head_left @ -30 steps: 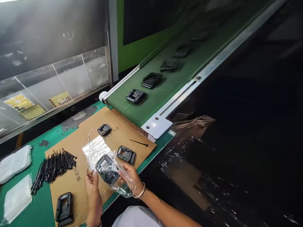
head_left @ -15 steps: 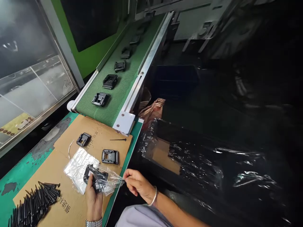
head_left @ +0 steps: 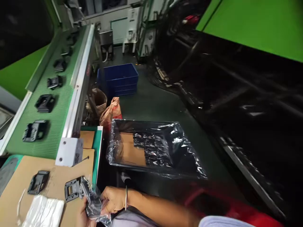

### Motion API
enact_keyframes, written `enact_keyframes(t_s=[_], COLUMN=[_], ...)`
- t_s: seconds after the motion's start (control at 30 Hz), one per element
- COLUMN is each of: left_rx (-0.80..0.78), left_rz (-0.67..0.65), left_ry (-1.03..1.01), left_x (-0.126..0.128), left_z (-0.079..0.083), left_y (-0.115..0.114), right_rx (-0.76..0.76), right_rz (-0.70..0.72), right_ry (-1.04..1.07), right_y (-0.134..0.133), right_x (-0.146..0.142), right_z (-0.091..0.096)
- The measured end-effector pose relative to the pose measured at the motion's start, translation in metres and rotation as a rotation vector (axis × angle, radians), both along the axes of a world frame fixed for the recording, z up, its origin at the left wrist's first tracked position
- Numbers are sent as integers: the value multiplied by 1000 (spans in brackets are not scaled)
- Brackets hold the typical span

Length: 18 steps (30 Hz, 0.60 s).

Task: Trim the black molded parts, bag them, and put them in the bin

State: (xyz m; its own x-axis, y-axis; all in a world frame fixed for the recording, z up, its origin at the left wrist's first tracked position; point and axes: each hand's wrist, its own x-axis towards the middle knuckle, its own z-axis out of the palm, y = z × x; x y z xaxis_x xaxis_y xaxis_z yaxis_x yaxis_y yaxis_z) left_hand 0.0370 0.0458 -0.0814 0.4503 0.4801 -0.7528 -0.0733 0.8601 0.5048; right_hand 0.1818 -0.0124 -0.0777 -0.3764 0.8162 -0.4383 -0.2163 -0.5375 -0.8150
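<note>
My right hand point(head_left: 114, 200) is closed on a clear plastic bag point(head_left: 93, 201), its fingers curled over the film and gripping it. Inside the bag is a black plastic part point(head_left: 91, 200), so wrapped in creased film that I can't make out its shape well. My left hand point(head_left: 81, 217) is under the bag at the bottom of my view. It touches the bag, but I can't tell whether its fingers are open or closed. A bangle point(head_left: 126, 198) sits on my right wrist.

All of this is just past the near right edge of the cardboard point(head_left: 47, 179). On the cardboard, a second black part point(head_left: 72, 190) lies right beside the bag, a third point(head_left: 38, 182) lies further left, and a pile of silvery bags point(head_left: 44, 212) sits at the near edge.

Beyond the cardboard runs a conveyor point(head_left: 44, 126) with a green belt, carrying a row of black parts point(head_left: 44, 103). To the right of the cardboard is a black tray point(head_left: 146, 123) lined with clear plastic, holding bagged parts point(head_left: 151, 148). Far past it, on the floor point(head_left: 156, 107), stand blue crates point(head_left: 117, 78).
</note>
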Motion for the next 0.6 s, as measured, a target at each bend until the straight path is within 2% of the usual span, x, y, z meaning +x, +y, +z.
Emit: enact_keyframes(t_s=[0.07, 0.1, 0.23, 0.27, 0.33, 0.4, 0.47, 0.53, 0.6], left_rx=[24, 80, 449, 526, 641, 717, 780, 839, 836], left_rz=[-179, -247, -490, -537, -634, -739, -729, -593, -449], left_ry=[69, 132, 415, 458, 491, 477, 463, 491, 537], left_x=[14, 22, 60, 71, 97, 123, 147, 162, 165], left_z=[-9, -11, -13, -14, -16, -20, -28, -39, -52], left_y=[-3, -4, -4, -3, -1, -3, -10, -18, -23], right_rx=[-145, -221, -438, -445, -388, -310, -289, -320, -356], right_rz=[-37, -100, -595, -686, -779, -874, -1014, -1163, -1273], right_ry=[93, 139, 306, 371, 520, 556, 421, 240, 143], right_y=[-7, -10, -25, -30, -44, -58, -64, -63, -57], right_x=[16, 22, 41, 46, 58, 71, 88, 114, 150], right_z=[-7, -12, -29, -31, -34, -39, -50, -69, -92])
